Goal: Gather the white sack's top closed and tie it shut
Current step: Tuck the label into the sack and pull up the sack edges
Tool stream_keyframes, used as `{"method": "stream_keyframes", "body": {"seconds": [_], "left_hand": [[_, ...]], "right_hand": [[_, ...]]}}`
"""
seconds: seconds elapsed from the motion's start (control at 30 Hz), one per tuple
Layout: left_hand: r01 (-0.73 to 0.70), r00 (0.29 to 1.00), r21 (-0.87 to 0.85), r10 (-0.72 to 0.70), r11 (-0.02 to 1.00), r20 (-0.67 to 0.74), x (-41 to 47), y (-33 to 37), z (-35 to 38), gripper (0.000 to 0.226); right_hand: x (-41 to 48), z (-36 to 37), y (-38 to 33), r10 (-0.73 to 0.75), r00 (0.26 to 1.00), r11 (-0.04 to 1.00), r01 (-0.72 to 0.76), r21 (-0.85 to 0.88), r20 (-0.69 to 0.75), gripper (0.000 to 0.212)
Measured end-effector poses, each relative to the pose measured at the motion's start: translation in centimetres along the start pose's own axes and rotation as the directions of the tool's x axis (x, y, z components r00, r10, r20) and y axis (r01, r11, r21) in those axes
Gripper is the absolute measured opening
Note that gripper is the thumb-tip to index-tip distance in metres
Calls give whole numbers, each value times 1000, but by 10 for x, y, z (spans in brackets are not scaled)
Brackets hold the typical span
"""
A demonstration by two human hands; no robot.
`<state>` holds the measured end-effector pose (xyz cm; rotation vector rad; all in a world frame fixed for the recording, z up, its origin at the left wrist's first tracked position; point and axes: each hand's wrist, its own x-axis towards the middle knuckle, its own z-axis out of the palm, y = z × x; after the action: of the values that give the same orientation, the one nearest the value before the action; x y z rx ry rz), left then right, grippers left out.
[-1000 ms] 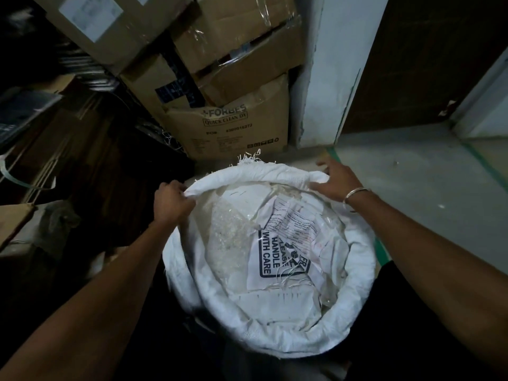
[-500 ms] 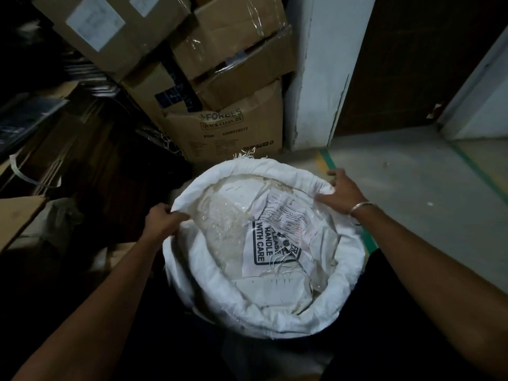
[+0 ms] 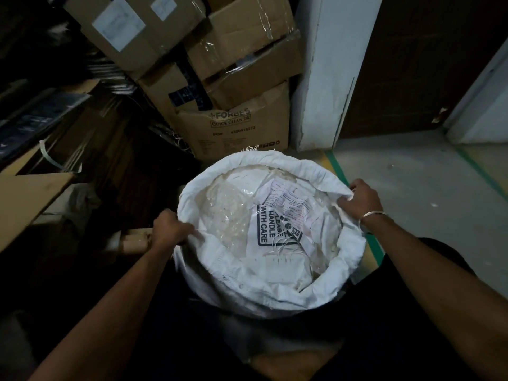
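Note:
A white woven sack (image 3: 264, 295) stands open on the floor below me, its top rolled down into a thick rim. Clear plastic and white packaging printed "HANDLE WITH CARE" (image 3: 268, 225) fill it. My left hand (image 3: 170, 228) grips the rim on the left side, fingers curled over the fabric. My right hand (image 3: 360, 198), a metal bangle on its wrist, pinches the rim on the right side and lifts a fold of it.
Stacked cardboard boxes (image 3: 233, 78) lean behind the sack, the lowest one (image 3: 236, 130) close to its far rim. A white pillar (image 3: 327, 72) stands to the right of them. Dark shelving (image 3: 55, 127) crowds the left. Grey floor with a green line (image 3: 412, 182) spreads to the right.
Both hands slid along the rim toward me, the left down the left side, the right round to the right side. The right hand went from resting on the rim to pinching it.

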<state>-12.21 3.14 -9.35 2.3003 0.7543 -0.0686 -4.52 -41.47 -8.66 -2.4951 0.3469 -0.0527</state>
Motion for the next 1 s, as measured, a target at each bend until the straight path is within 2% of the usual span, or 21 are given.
{"method": "stream_keyframes", "body": {"seconds": [0.03,0.1,0.17,0.23,0.3,0.37,0.4,0.47,0.53,0.6,0.67,0.73,0.8,0.9,0.93,1.0], "left_hand": [[57,996,-101,-50,993,69,0,-2,0,58],[217,961,-289,-152,933,232,-7,-4,1,58],[345,905,-355,-206,869,373,-16,-3,3,47],[382,881,-378,-209,843,425,-20,-2,6,40],[376,890,-402,-204,835,409,-19,-1,8,40],[266,947,-363,-172,893,271,-17,-1,9,41],[197,973,-280,-152,939,176,-16,-2,9,38],[146,988,-137,-136,980,79,-24,2,7,38],[164,983,-136,-151,977,101,-24,1,9,52],[261,956,-302,-202,917,215,-24,0,12,63],[398,900,-424,-256,814,353,-39,4,14,50],[486,853,-451,-293,749,433,-49,3,16,40],[494,841,-454,-275,742,466,-52,-2,17,39],[458,868,-442,-278,772,412,-51,-7,20,51],[441,883,-448,-285,778,373,-49,-8,22,57],[367,928,-369,-308,854,211,-55,-8,22,67]], "right_hand": [[-6,-2,-4,50,994,994,-59,91,98,33],[-10,-7,-5,142,944,932,-229,280,298,21],[-8,-12,3,244,889,823,-401,403,387,21],[1,-13,21,292,855,731,-488,476,427,21],[-6,-20,21,277,853,723,-488,488,443,16],[-13,-26,16,229,884,782,-416,464,406,8],[-13,-26,17,226,911,814,-371,446,346,13],[-9,-25,18,240,957,871,-287,398,166,33],[0,-20,26,261,958,894,-286,346,116,52],[0,-18,31,276,941,877,-330,350,196,52],[-17,-25,22,293,886,812,-429,395,360,33],[-29,-37,19,294,783,742,-549,385,548,14],[-31,-45,26,213,745,724,-555,411,632,11],[-33,-46,34,178,809,825,-433,364,560,17],[-33,-42,38,197,854,859,-387,335,481,22],[-32,-36,42,238,947,926,-289,242,218,22]]}}
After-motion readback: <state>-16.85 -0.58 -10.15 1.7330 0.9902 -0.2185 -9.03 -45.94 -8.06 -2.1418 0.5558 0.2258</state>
